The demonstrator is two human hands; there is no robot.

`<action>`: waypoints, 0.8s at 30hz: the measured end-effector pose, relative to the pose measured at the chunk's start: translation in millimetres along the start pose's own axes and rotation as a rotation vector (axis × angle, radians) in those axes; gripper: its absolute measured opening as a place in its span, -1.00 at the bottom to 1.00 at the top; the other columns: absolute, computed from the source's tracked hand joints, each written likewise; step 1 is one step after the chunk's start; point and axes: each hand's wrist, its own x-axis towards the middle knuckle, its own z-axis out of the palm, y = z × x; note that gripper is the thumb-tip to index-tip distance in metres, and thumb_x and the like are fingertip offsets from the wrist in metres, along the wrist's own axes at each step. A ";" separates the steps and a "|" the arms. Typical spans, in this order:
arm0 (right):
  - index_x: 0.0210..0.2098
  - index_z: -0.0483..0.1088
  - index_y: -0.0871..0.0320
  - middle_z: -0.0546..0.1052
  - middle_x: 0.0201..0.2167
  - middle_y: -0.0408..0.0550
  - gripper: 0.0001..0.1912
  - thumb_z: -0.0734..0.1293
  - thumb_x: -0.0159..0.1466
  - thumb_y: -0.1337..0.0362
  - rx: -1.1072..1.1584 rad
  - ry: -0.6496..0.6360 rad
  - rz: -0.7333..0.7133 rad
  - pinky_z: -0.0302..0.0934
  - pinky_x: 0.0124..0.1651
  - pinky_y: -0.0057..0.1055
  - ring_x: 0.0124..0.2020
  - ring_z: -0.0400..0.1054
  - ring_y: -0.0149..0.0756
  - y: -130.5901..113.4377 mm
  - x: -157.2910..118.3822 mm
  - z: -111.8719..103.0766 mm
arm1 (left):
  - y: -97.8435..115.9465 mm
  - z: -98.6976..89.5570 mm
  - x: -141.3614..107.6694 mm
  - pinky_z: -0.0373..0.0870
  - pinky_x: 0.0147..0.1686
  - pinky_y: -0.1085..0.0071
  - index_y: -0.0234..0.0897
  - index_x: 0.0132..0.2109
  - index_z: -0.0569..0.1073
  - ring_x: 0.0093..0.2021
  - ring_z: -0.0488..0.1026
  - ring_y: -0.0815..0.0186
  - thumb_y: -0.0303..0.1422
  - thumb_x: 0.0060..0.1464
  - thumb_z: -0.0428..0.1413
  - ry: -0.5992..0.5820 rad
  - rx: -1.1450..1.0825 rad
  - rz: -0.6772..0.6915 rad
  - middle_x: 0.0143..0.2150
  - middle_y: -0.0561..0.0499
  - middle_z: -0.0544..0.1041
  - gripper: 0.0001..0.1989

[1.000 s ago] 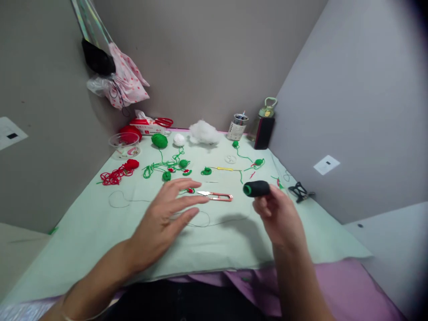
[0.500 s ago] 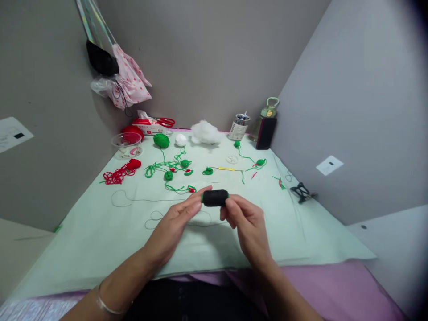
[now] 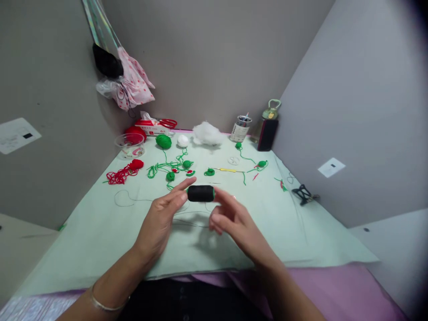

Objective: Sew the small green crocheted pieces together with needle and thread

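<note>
One black cylindrical thread spool point(image 3: 200, 193) was held by its ends, probably sparing the winding: left hand point(image 3: 158, 221) with fingers clamped, right hand point(image 3: 238, 223) touching, fingers apart.

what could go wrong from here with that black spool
The black spool might slip: the left hand holds one end, while the right hand has just a fingertip by the other. The loose dark thread lies in curves on the pale green cloth and could tangle.
</note>
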 end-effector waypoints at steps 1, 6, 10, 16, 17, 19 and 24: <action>0.07 0.52 0.13 0.55 -0.36 -0.06 -0.59 0.42 0.29 0.08 0.040 -0.129 0.071 0.20 -0.44 -0.44 -0.52 0.28 -0.43 -0.3 0.6 -2.0 | 0.6 -5.5 1.2 -0.07 0.47 0.10 -0.14 -0.10 0.68 0.47 0.14 0.06 -0.19 0.23 0.18 0.003 0.051 0.031 0.36 0.00 0.42 -0.77; -0.34 0.57 0.21 0.17 -0.70 -0.27 -0.65 0.39 0.32 0.02 0.036 0.116 0.040 -0.09 -0.52 -0.48 -0.62 0.00 -0.50 8.2 -4.5 -44.7 | 10.3 -49.2 4.0 -0.20 0.50 0.04 -0.10 -0.19 0.68 0.50 0.07 0.05 -0.20 0.20 0.20 0.097 0.272 0.148 0.37 0.08 0.41 -0.83; -0.34 0.58 0.18 0.17 -0.69 -0.24 -0.67 0.45 0.22 0.00 -0.198 0.524 -0.044 -0.12 -0.53 -0.45 -0.61 0.01 -0.45 16.4 -24.4 -114.4 | 20.6 -87.0 -2.1 -0.17 0.51 0.01 -0.09 -0.16 0.66 0.46 0.16 0.06 -0.21 0.19 0.21 0.250 0.238 0.154 0.30 0.10 0.50 -0.83; -0.47 0.59 0.09 0.32 -0.57 -0.14 -0.83 0.55 0.02 0.47 -0.818 1.042 0.046 -0.27 -0.56 -0.43 -0.61 -0.09 -0.43 19.7 -55.3 -205.9 | 30.1 -113.4 -14.8 -0.09 0.51 -0.01 -0.11 -0.11 0.64 0.42 0.23 0.00 -0.24 0.18 0.20 0.395 0.134 0.146 0.26 0.18 0.53 -0.82; -0.46 0.58 0.07 0.35 -0.53 -0.14 -0.74 0.56 -0.06 0.54 -0.874 1.044 0.049 -0.27 -0.56 -0.44 -0.60 -0.09 -0.44 18.6 -54.5 -209.0 | 30.6 -112.0 -15.3 -0.08 0.50 -0.01 -0.12 -0.11 0.65 0.42 0.24 -0.01 -0.24 0.18 0.20 0.397 0.140 0.143 0.27 0.17 0.52 -0.82; -0.35 0.60 0.05 0.46 -0.39 -0.11 -0.67 0.57 -0.05 0.54 -0.937 0.996 -0.002 -0.15 -0.55 -0.45 -0.57 0.04 -0.43 14.7 -46.4 -198.9 | 30.5 -104.9 -14.3 -0.08 0.50 0.01 -0.11 -0.15 0.65 0.42 0.24 0.01 -0.24 0.19 0.19 0.367 0.180 0.154 0.27 0.14 0.52 -0.84; -0.13 0.61 0.10 0.62 -0.29 0.01 -0.77 0.37 0.32 0.16 -0.481 0.467 -0.137 0.30 -0.31 -0.34 -0.43 0.39 -0.32 2.0 -7.0 -98.5 | 24.1 -73.4 -7.0 -0.16 0.50 0.01 -0.09 -0.15 0.67 0.47 0.13 0.02 -0.20 0.19 0.20 0.225 0.269 0.181 0.33 0.10 0.45 -0.82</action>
